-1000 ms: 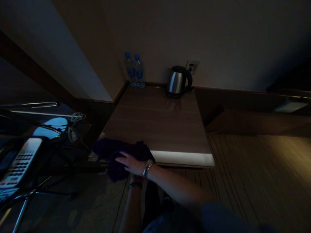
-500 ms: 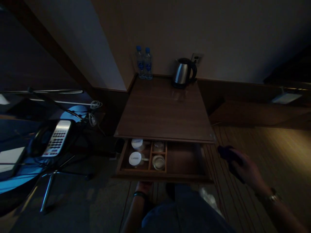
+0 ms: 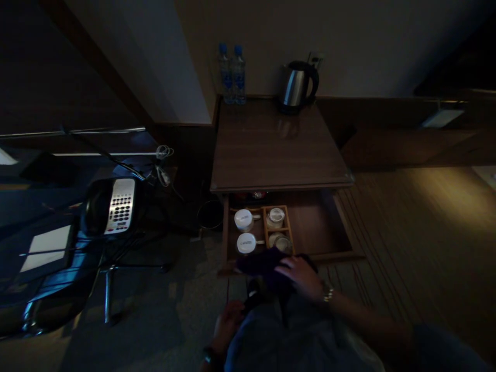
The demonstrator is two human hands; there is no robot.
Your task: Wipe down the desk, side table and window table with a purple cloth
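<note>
Head camera, looking steeply down (single view), drawer (image 3: 310,227) near.

A dim hotel room: at twelve o'clock an electric kettle (image 3: 297,85) and two water bottles (image 3: 231,74) stand on a small wooden side table (image 3: 279,150); its open drawer (image 3: 310,227) holds lidded cups (image 3: 244,231); at nine o'clock, a desk telephone (image 3: 118,206).
</note>
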